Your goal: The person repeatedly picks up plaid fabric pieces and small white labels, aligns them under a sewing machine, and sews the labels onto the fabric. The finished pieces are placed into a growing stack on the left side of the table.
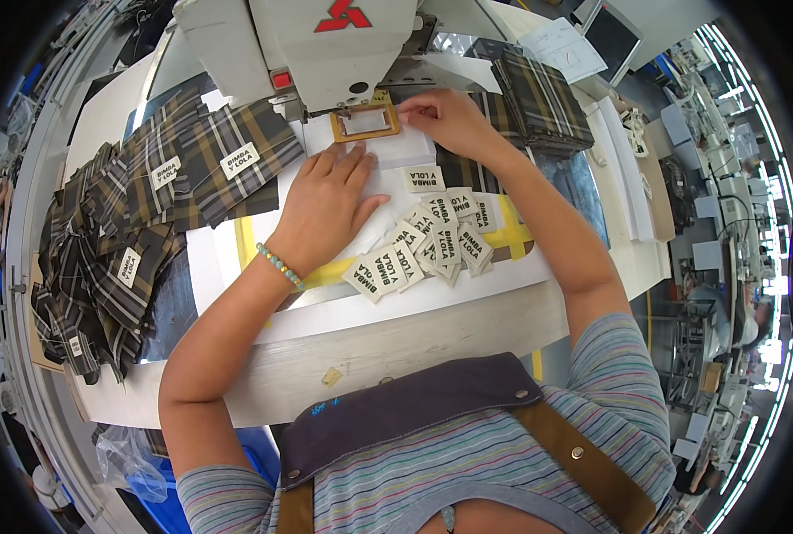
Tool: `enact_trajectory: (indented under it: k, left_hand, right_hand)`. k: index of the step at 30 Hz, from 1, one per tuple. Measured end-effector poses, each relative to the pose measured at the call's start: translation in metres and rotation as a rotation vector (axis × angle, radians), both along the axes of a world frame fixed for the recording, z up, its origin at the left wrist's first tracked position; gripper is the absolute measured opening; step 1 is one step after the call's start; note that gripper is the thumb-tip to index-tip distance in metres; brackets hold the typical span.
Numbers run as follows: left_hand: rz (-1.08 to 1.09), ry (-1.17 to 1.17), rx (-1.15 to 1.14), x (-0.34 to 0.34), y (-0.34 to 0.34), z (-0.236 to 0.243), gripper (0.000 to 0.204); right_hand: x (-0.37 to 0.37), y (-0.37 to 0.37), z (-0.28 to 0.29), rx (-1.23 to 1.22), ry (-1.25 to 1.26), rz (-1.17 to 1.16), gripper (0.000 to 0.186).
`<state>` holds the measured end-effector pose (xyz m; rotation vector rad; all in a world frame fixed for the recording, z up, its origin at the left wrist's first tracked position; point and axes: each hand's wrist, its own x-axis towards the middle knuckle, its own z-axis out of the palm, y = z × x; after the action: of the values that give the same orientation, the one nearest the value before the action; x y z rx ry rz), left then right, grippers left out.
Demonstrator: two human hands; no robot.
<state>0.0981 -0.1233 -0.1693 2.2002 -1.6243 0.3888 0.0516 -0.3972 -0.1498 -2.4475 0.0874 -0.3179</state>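
Observation:
My left hand [334, 191], with a beaded bracelet at the wrist, lies fingers down on white board [210, 276], fingertips just below a yellow rectangular frame [374, 136] under the machine's needle area. My right hand [436, 120] has its fingers curled at the frame's right edge, gripping it. A loose pile of cream fabric labels [445, 249] with dark lettering lies below and right of my left hand. Plaid fabric pieces [245, 187], some bearing labels, are heaped to the left.
The white sewing machine [299, 44] overhangs the work. A stack of plaid pieces [539, 98] lies back right, beside a paper sheet [564, 46] and a dark screen [610, 44]. A plastic bag [134, 458] and blue bin [250, 449] are below the table. Other workstations [717, 240] line the right.

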Motion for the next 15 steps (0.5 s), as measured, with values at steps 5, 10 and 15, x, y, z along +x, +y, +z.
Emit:
enact_trajectory:
  k: [5,10,15]
  left_hand:
    - [0.038,0.002,0.024,0.000,0.002,0.000,0.054]
    - [0.059,0.009,0.042,0.002,0.003,0.000,0.055]
    - [0.050,0.034,0.045,0.003,0.004,0.002,0.055]
  right_hand:
    - [-0.037,0.002,0.010,-0.272,0.010,0.087,0.033]
    - [-0.066,0.025,0.000,-0.513,0.016,0.228,0.056]
    - [-0.062,0.050,-0.011,-0.541,0.019,0.171,0.067]
